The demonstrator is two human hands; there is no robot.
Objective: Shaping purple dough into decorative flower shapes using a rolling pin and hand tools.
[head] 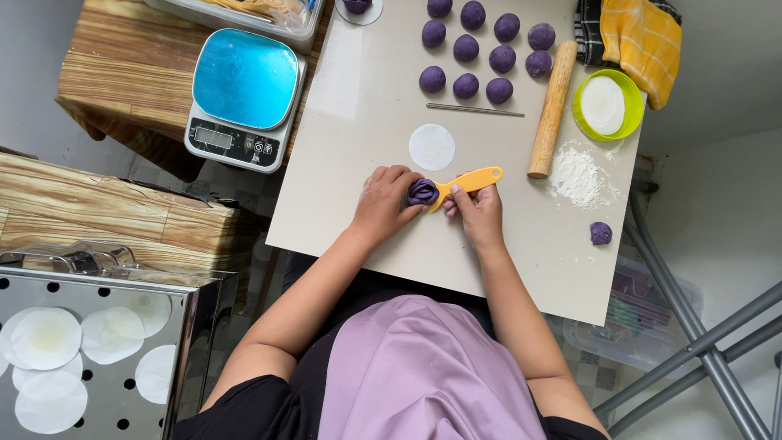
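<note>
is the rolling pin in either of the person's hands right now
No, the wooden rolling pin lies on the board, apart from both hands.

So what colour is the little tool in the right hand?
Yellow-orange scraper, held by the right hand; head view.

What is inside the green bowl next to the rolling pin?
The green bowl holds a stack of round white paper discs. Only the top ones show; anything beneath the stack is covered.
</note>
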